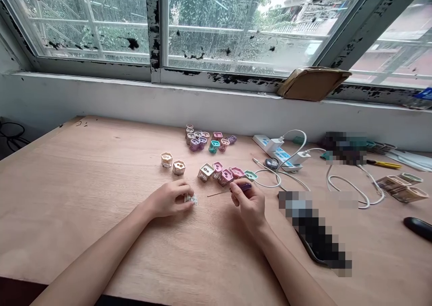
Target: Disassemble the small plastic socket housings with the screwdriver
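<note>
My left hand point(170, 199) rests on the wooden table with its fingers closed around a small white patterned box point(191, 200). Just to the right, my right hand point(249, 204) pinches a thin brownish stick point(218, 194) that points left toward that box. A dark purple piece point(245, 186) shows at the right fingertips; whether it is the stick's handle I cannot tell. Beyond my hands stand small hexagonal boxes: a cream one point(205, 172), a pink one point(225, 177) and a green one point(250, 175). Two tan boxes point(179, 167) stand behind my left hand.
More small boxes in purple point(194, 144), teal point(213, 146) and pink cluster near the wall. A power strip point(278, 153) with white cables lies to the right. Nearer are a blurred-out dark phone-like object point(313, 234), a yellow cutter point(384, 164) and cardboard-coloured boxes point(403, 189).
</note>
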`<state>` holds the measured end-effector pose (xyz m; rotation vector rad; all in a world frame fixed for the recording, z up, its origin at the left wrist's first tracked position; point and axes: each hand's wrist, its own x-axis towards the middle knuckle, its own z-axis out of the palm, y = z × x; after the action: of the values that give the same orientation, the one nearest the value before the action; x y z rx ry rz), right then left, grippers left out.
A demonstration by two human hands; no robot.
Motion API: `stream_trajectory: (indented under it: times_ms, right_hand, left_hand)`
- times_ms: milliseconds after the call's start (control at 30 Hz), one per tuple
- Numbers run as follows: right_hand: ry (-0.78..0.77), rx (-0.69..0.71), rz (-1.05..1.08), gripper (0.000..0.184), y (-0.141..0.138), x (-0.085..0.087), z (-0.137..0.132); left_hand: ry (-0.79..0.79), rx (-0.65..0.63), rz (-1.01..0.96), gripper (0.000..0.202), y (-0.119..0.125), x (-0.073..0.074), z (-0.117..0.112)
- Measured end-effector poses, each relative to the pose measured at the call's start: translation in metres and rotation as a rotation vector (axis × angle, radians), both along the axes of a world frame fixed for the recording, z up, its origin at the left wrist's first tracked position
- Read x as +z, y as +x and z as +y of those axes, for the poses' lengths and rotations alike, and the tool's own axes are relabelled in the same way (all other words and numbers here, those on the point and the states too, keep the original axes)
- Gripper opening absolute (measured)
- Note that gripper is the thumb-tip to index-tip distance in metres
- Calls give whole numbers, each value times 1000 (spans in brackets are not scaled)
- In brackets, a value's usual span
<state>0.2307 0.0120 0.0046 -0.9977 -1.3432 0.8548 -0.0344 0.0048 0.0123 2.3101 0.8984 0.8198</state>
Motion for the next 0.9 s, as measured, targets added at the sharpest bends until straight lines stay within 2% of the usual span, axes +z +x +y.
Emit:
stream_trajectory:
  times_ms: [167,900]
  right_hand:
    - [-73,61,151,38,-3,3,2]
    - [-180,179,226,46,-13,7,-8]
  left_hand:
    - [0,5,-17,12,0,-1,0]
    - [-29,0,-36,11,3,0,-2]
